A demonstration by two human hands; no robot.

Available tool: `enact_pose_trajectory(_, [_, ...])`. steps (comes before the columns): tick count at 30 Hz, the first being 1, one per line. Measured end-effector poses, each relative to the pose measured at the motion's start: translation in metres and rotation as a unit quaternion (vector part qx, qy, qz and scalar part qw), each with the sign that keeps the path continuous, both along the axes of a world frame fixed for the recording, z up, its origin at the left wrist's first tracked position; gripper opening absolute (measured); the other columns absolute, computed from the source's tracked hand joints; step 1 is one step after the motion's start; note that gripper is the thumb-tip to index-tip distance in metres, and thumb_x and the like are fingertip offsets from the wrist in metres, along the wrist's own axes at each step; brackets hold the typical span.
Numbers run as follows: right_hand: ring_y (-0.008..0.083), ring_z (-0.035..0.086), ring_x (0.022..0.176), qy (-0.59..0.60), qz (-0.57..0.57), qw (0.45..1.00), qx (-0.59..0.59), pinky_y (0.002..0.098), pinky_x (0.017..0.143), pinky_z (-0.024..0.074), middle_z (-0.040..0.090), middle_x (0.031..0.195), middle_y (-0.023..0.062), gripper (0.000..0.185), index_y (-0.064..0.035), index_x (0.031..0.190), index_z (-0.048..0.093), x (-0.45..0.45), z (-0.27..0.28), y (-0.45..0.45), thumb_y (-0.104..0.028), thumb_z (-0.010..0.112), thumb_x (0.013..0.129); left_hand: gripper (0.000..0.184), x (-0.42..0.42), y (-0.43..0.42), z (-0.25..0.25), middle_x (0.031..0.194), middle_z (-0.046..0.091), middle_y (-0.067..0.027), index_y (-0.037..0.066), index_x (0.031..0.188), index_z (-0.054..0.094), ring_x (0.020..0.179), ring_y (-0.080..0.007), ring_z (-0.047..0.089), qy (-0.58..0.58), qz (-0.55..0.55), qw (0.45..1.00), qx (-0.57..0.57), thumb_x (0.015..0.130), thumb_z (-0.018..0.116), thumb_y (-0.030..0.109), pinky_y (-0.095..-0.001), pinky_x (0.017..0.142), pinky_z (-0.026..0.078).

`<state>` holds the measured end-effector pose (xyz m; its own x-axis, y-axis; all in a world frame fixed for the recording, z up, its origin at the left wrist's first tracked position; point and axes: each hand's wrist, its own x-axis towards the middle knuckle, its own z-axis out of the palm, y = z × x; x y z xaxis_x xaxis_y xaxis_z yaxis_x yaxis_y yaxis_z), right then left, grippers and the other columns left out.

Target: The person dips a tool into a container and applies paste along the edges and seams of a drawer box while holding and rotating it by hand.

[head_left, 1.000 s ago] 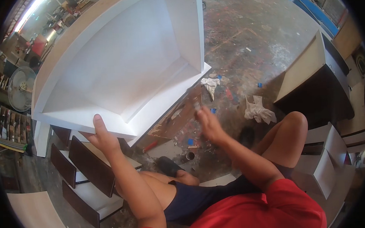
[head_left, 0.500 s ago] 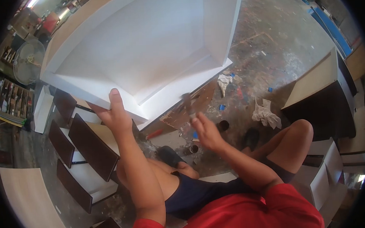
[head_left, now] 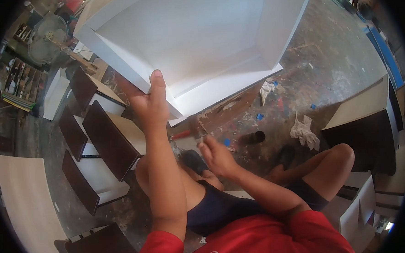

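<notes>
A large white-lined wooden box (head_left: 198, 49), perhaps a cabinet or drawer body, stands tilted in front of me, its open side facing me. My left hand (head_left: 153, 104) is closed on its near left panel, thumb on the edge and the other fingers hidden behind. Below the box's lower edge, my right hand (head_left: 218, 157) is wrapped around the handle of a tool that looks like a hammer (head_left: 197, 128). The tool is smeared by motion and apart from the box. Behind it on the floor lies a red-handled tool (head_left: 181, 135).
Several dark-fronted drawers (head_left: 109, 140) stand at my left, near a pale board (head_left: 30, 195). A dark cabinet piece (head_left: 363, 127) is at right. Crumpled cloth (head_left: 304, 131), blue scraps (head_left: 260, 117) and a dark can (head_left: 259, 136) lie on the floor. A fan (head_left: 47, 38) stands far left.
My right hand has drawn the tool back from the box's lower edge, down toward my body. My left hand keeps its hold. The whole view has shifted, so the box appears farther right.
</notes>
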<state>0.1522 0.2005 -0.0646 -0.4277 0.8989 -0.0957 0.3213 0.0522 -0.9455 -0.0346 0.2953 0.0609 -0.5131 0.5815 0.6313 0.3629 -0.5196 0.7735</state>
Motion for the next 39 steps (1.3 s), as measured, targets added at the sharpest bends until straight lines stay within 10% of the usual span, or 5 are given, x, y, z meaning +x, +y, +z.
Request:
enact_pose_trajectory(29, [0.0528,0.064,0.083,-0.019,0.087,0.996,0.002,0.0577,0.073,0.0496,0.068,0.084,0.027,0.027,-0.0034,0.103,0.059,-0.036,0.025,-0.016,-0.03,0.057,0.106,0.073,-0.003,0.002,0.003,0.141,0.044,-0.0128,-0.001,0.156,0.032,0.13,-0.023,0.048,0.024,-0.01,1.0,0.008,0.092,0.067,0.003,-0.0388,0.114,0.038])
enact_pose_trajectory(35, [0.0465,0.068,0.077,-0.031,-0.003,0.999,-0.008,0.0518,0.069,0.0517,0.069,0.082,0.0237,0.029,-0.0025,0.1,0.064,-0.002,0.035,0.007,-0.031,0.061,0.105,0.075,0.0,-0.001,0.006,0.142,0.044,-0.0145,-0.001,0.157,0.03,0.131,-0.0243,0.048,0.009,-0.024,1.0,0.008,0.093,0.068,0.004,-0.0395,0.115,0.037])
enact_pose_trajectory(39, [0.0265,0.063,0.063,0.008,-0.093,0.995,0.026,0.0392,0.064,0.0507,0.065,0.075,0.018,0.026,-0.002,0.103,0.068,0.045,-0.003,0.033,-0.027,0.063,0.106,0.077,0.001,-0.001,0.005,0.143,0.045,-0.0156,-0.001,0.159,0.029,0.132,-0.0249,0.047,0.001,-0.014,1.0,0.009,0.094,0.07,0.007,-0.0396,0.115,0.037])
